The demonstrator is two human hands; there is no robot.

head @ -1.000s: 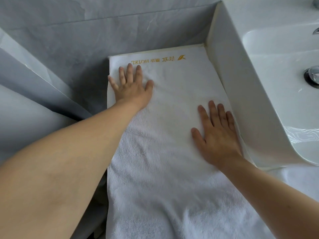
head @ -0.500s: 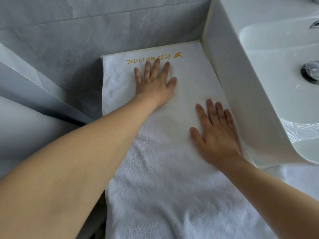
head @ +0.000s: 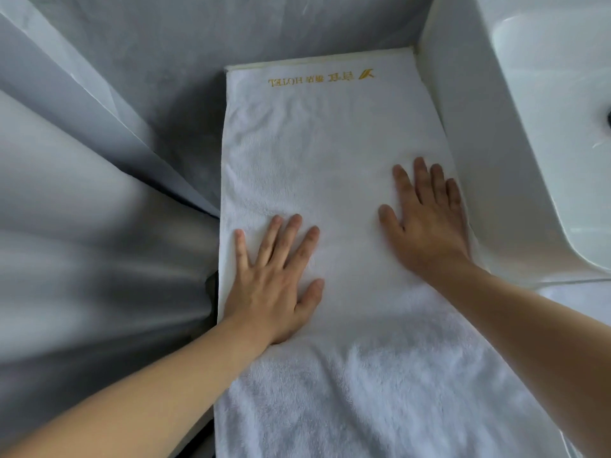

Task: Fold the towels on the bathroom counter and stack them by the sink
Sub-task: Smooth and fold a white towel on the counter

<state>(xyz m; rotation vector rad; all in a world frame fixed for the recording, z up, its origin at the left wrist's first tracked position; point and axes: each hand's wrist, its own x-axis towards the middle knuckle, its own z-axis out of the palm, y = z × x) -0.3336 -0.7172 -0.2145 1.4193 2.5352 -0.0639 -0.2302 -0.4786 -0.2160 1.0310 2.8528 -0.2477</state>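
Observation:
A white towel [head: 330, 153] with gold hotel lettering at its far end lies lengthwise on the counter strip, left of the sink [head: 542, 133]. My left hand [head: 277, 282] presses flat on the towel near its left edge, fingers spread. My right hand [head: 426, 219] lies flat on the towel by its right edge, close to the sink's side wall. Both palms face down and hold nothing. The near end of the towel runs out of the bottom of the view.
Grey marble walls [head: 132, 94] close in the counter on the left and behind. The white basin's tall side wall [head: 463, 143] borders the towel on the right. A dark gap [head: 211, 285] shows at the towel's left edge.
My left hand slid from the far end near the lettering back toward me along the towel's left side. My right hand stayed in place on the right edge.

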